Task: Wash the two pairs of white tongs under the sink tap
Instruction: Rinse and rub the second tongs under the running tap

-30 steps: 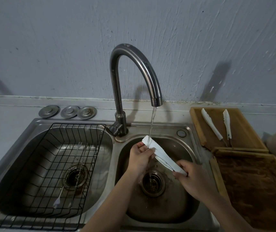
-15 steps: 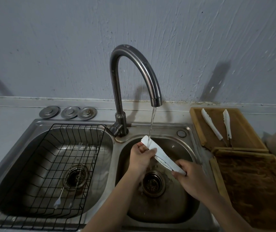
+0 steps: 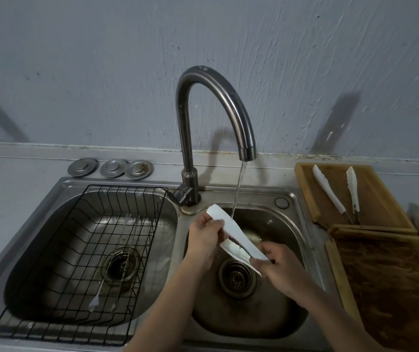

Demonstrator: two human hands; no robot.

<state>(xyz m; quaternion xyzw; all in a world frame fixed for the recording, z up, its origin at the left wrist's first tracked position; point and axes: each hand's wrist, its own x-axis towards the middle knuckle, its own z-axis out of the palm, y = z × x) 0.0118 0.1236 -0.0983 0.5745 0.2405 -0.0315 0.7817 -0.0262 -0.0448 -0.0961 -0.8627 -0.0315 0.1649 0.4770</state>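
A double steel sink [image 3: 302, 252] is seen from above. In the left basin a black wire rack [image 3: 81, 262] holds thin metal utensils. In the right basin, the left hand [image 3: 204, 236] pinches the upper end of one pair of white tongs [image 3: 233, 236], and the right hand [image 3: 278, 266] grips the lower end. Water from the tap [image 3: 218, 97] strikes the tongs. The second pair [image 3: 340, 191] lies on a wooden tray [image 3: 378, 199] on the worktop to the right, apparently unwashed. The task looks about half done.
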